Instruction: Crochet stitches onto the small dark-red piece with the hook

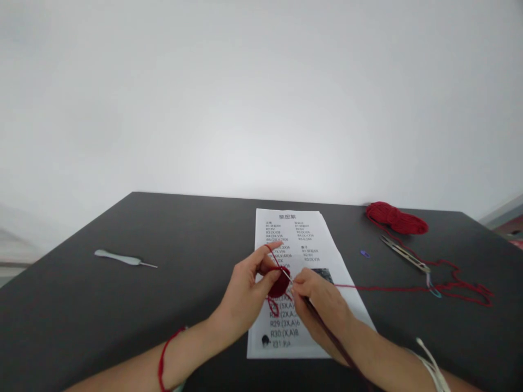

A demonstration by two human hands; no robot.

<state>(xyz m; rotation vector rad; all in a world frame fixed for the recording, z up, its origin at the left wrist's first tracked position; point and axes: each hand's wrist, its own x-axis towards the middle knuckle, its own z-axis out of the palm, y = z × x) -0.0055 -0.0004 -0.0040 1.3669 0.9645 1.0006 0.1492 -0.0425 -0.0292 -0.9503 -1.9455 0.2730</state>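
Between my hands is a small round piece of dark red crochet (279, 284), with a short loop of yarn (273, 308) hanging below it. My left hand (249, 283) pinches its edge between thumb and fingers, and a red strand passes over the raised index finger. My right hand (316, 291) is closed around a crochet hook (322, 325) with a long dark handle. The hook's metal tip meets the upper right edge of the crochet piece; whether it is inside a stitch is too small to tell.
Under my hands lies a printed pattern sheet (290, 218). To the right are a red yarn skein (396, 218), thread snips (404, 253), a purple stitch marker (365, 253) and a trailing red strand (384, 288). Another hook with a pale handle (118, 257) rests at left on the dark table (196, 228).
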